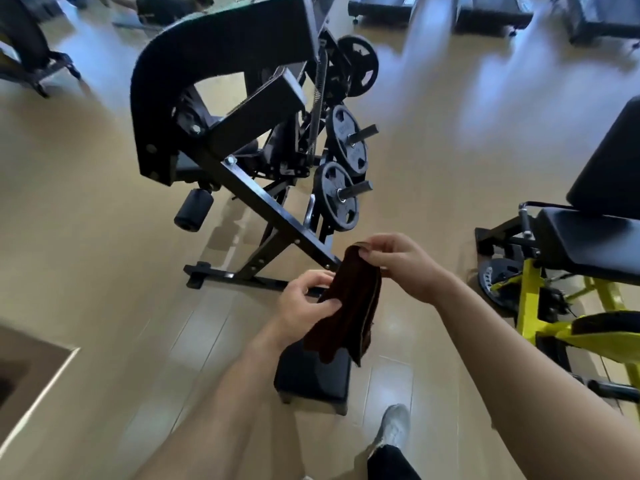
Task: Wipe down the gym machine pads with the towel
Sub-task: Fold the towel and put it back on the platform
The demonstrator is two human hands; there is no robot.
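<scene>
Two hands hold a dark brown towel (349,306) in mid-air above a gym floor (86,220).
The right hand (398,265) pinches the towel's top edge while the left hand (304,303) grips its side with curled fingers. The cloth hangs folded over a small black pad (315,379), in front of a black machine (263,209) with a curved pad (207,43) and weight plates (341,199). A yellow-framed bench (530,306) stands to the right.

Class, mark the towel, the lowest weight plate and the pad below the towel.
towel (349,303): head view, middle of the cloth.
lowest weight plate (327,188): head view, face beside the hub.
pad (311,379): head view, bare top.
</scene>
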